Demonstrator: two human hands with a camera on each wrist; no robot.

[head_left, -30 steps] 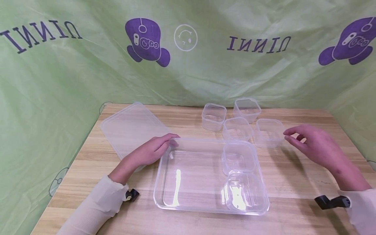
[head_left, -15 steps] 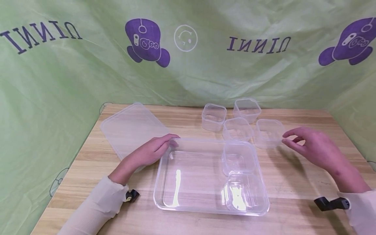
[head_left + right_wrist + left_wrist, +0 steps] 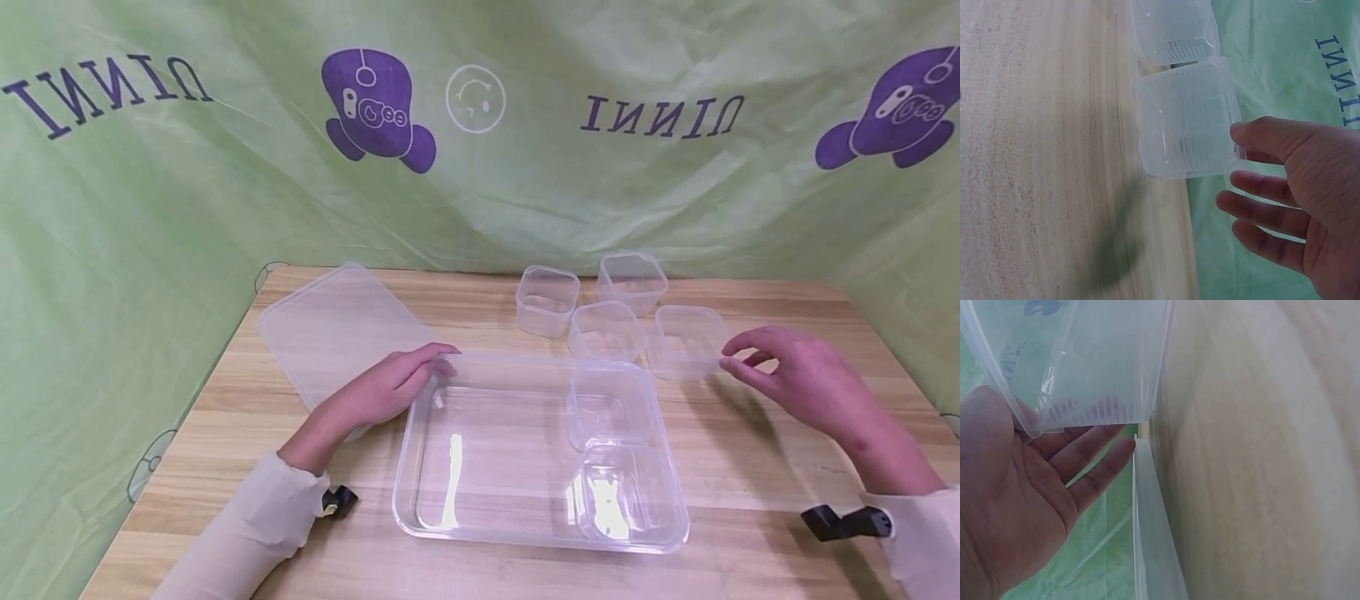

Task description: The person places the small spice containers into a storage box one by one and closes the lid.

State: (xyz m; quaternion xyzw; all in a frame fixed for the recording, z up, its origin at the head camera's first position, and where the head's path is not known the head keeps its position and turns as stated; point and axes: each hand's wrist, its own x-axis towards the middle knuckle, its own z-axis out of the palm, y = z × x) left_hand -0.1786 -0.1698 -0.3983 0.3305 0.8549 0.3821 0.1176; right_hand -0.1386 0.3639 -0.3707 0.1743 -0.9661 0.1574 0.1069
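"Where were the hands?"

"The left hand (image 3: pixel 390 387) gripped the large clear rectangular container (image 3: pixel 510 475) at its rear-left corner. The right hand (image 3: pixel 810 375) was half open, its thumb at the rim of the rightmost loose tub (image 3: pixel 686 342), beyond the container; I couldn't tell whether it pinched."

"The risk?"

"A corner-only hold could have let that tub twist and knock its close neighbouring tub (image 3: pixel 606 333)."

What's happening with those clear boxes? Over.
Left hand at big box, far-left corner. Right hand at rightmost small box, grip unclear. Two small boxes inside big one. No visible obstruction.
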